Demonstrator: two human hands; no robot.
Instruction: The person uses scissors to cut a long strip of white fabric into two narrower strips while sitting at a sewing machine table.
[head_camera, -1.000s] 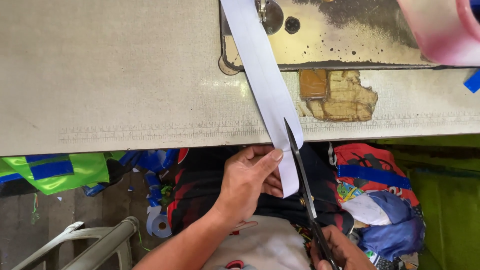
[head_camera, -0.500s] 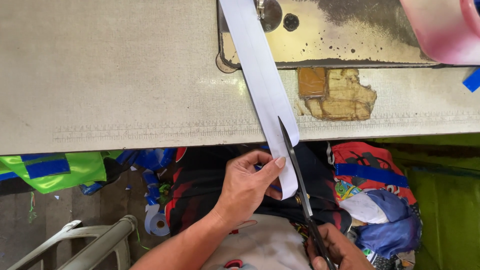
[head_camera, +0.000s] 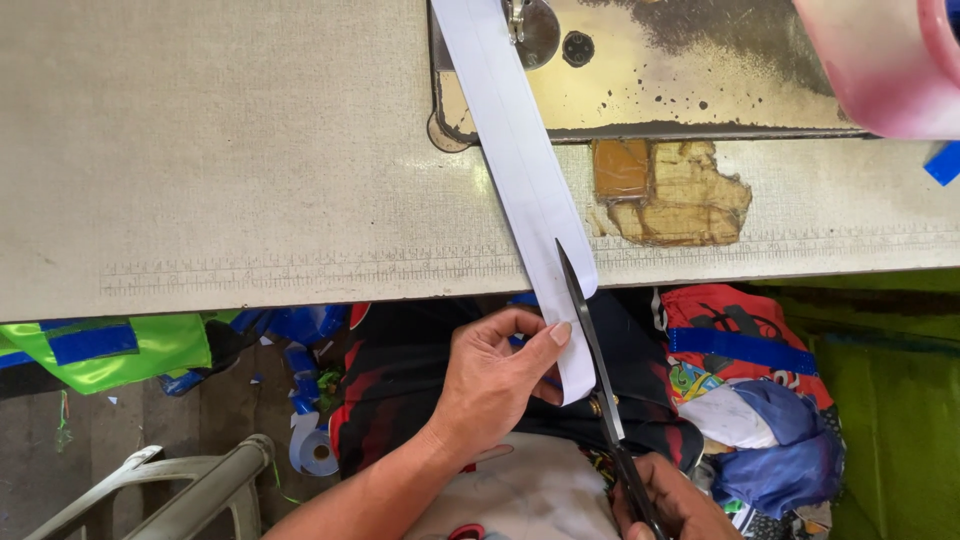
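One white strip running off the table edge, left hand pinching its lower end between thumb and fingers, one pair of scissors in the right hand, fingers closed on the handles, blades together along the strip, metal plate behind, plastic chair and bright fabric scraps on the floor

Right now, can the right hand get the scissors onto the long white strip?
Probably yes: the right hand holds the dark metal scissors, whose blade lies along the long white fabric strip that the left hand pinches, nothing between.
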